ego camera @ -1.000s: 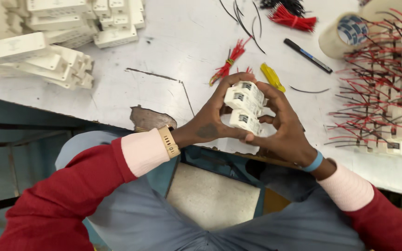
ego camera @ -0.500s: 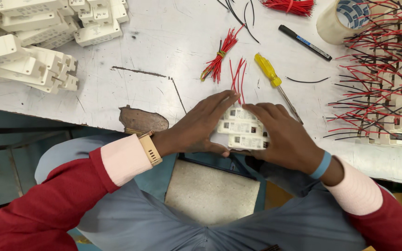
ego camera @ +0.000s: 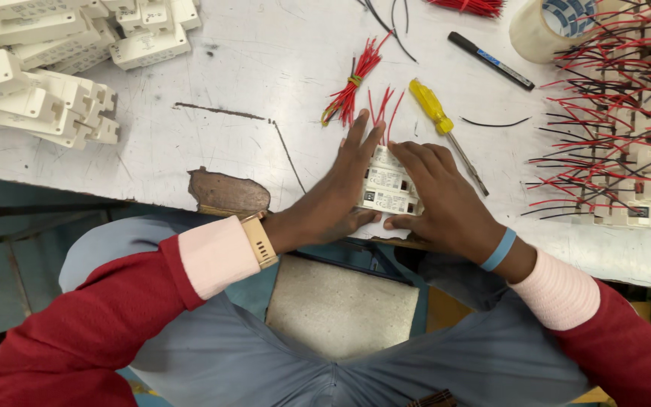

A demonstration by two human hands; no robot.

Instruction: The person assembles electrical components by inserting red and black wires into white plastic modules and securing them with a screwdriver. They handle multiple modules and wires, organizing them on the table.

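Both hands, left hand (ego camera: 340, 192) & right hand (ego camera: 446, 200), press flat w/ open grip round the white modules (ego camera: 388, 185) at counter (ego camera: 265, 90) near edge; prob. light, rigid plastic, best held by sides.

Two hands (ego camera: 340, 192) (ego camera: 442, 196) – one yellow screwdriver (ego camera: 432, 108), one black marker (ego camera: 491, 60), one tape roll (ego camera: 548, 29).

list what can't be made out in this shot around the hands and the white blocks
Head view only:
- White blocks: the left hand and right hand cover their sides, so their count and how they join is unclear.
- Tape roll: cut off by the top edge.
- Wired white units: run off the right edge.
- Screwdriver: tip too thin to tell its type.
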